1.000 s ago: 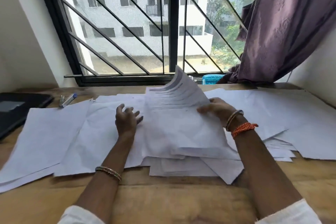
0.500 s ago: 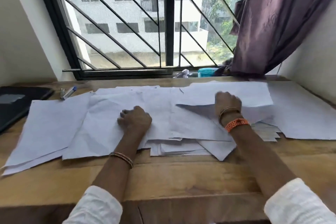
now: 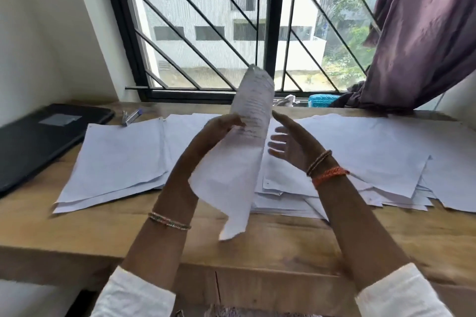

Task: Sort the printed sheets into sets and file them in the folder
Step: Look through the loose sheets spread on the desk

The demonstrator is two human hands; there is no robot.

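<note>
A bundle of printed sheets (image 3: 239, 162) stands nearly on edge above the desk, curling at its top and bottom. My left hand (image 3: 219, 128) grips its left side near the printed lines. My right hand (image 3: 288, 141) is just right of the bundle, fingers straight and spread, palm toward the paper. Under both hands, white sheets (image 3: 360, 152) lie spread in loose overlapping piles across the wooden desk (image 3: 283, 237), with a separate pile (image 3: 116, 159) at the left. A black folder (image 3: 38, 141) lies closed at the far left edge.
A stapler (image 3: 131, 116) lies beyond the left pile near the window sill. A teal container (image 3: 322, 100) and a purple curtain (image 3: 425, 33) are at the back right. The barred window runs behind the desk. Bare wood shows along the front edge.
Half a second ago both hands pressed flat on the spread sheets. Now my left hand has lifted a bundle upright, and my right hand has come off the desk beside it.
</note>
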